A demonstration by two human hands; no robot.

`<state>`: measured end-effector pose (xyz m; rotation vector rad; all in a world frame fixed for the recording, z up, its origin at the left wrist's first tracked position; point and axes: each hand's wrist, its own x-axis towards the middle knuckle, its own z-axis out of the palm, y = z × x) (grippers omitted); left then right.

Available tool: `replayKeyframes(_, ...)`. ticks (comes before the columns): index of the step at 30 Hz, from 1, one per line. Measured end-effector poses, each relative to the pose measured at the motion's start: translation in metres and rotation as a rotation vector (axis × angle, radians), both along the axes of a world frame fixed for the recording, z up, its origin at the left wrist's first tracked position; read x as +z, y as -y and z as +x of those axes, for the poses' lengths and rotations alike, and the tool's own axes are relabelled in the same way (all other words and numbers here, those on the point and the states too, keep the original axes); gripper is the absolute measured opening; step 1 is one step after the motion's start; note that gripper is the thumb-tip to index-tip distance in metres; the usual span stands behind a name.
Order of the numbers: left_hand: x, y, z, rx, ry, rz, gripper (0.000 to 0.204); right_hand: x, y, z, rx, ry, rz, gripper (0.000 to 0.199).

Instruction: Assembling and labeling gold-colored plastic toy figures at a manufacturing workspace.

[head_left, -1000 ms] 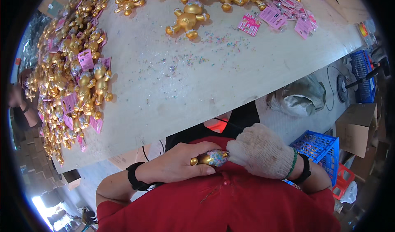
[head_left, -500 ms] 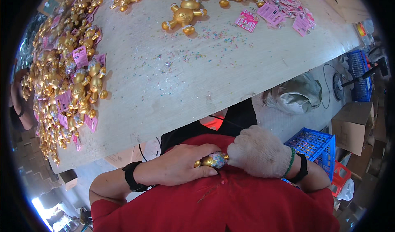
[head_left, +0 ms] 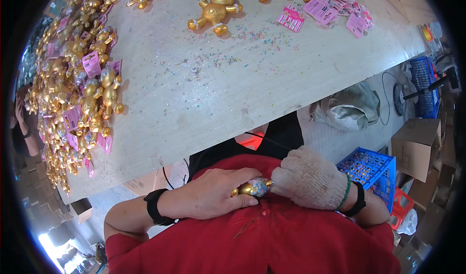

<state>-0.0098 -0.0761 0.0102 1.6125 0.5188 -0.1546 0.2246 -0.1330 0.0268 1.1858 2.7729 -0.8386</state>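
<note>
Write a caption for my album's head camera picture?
Bare left hand and gloved right hand hold a gold toy below the table.

Gold figurine [head_left: 252, 187] between the hands: glossy, metallic-looking finish, likely plastic; glitter-speckled patch at its right end. Right hand [head_left: 310, 179] in coarse knit cloth glove, beige, matt. Left hand [head_left: 216, 192] bare, black matt wristband [head_left: 154, 207]. Red shirt [head_left: 272, 240]: soft matt cloth. Counter [head_left: 218, 89]: pale wood-like board, matt, slightly rough, dusted with glitter specks. Heaped gold figurines [head_left: 82, 94] shiny; pink tags [head_left: 291, 17] paper or card. Blue crate [head_left: 371, 169] plastic. Brown box [head_left: 417, 145] cardboard.
</note>
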Motion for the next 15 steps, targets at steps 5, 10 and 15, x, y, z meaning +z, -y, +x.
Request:
replayKeyframes(5,0.0005,-0.0006,-0.0002,-0.007,-0.021,-0.010,0.047,0.0046,-0.0026,-0.0006,-0.004,0.029,-0.040,0.009)
replayKeyframes(10,0.0006,0.0000,0.0000,0.017,0.013,-0.033,0.042,0.0040,-0.0060,-0.0023,0.009,0.081,-0.090,0.010)
replayKeyframes(15,0.0015,0.0002,0.0011,0.001,0.027,-0.024,0.040,0.0020,-0.0043,-0.0038,-0.011,0.052,-0.050,0.011)
